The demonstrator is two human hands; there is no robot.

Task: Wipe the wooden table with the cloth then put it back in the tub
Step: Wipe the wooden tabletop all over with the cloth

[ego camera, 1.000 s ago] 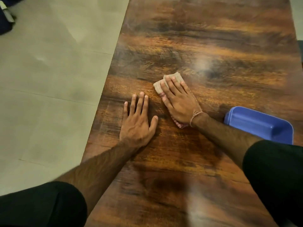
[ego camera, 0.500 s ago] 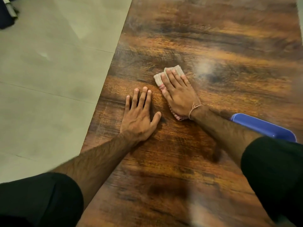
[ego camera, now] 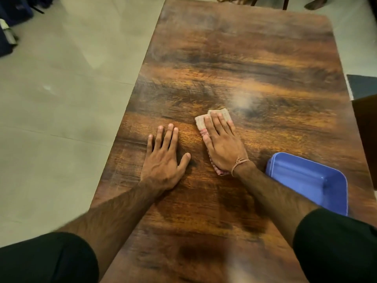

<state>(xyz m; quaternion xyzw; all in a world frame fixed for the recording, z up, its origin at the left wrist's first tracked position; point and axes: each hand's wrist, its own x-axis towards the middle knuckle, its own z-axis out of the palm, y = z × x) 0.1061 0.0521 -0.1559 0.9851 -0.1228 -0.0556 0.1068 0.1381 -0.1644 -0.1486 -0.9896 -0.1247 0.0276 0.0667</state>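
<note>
The right hand [ego camera: 222, 146] lies flat on the cloth [ego camera: 204, 121], fingers straight and close together, pressing it onto the wooden table [ego camera: 244, 58]. The cloth is folded into a strip whose long axis runs with the hand. Its beige end sticks out past the fingertips and on the thumb side, and a pink-checked edge shows under the heel of the palm. The strip points away from the person and leans slightly left. A thin thread [ego camera: 238, 162] is tied round that wrist.

Just left of the thumb, apart from the cloth, the left hand [ego camera: 163, 160] rests palm down on the bare wood, with its fingers spread and its thumb held out. It holds nothing.

To the right of the right forearm, near the wrist, a blue tub [ego camera: 306, 180] sits on the table close to the edge, partly hidden by a black sleeve [ego camera: 336, 252]. Beyond the fingertips, a little to the right, a pale sheen [ego camera: 244, 101] lies on the wood. Grey floor [ego camera: 61, 99] runs beside the table, left of the left hand.
</note>
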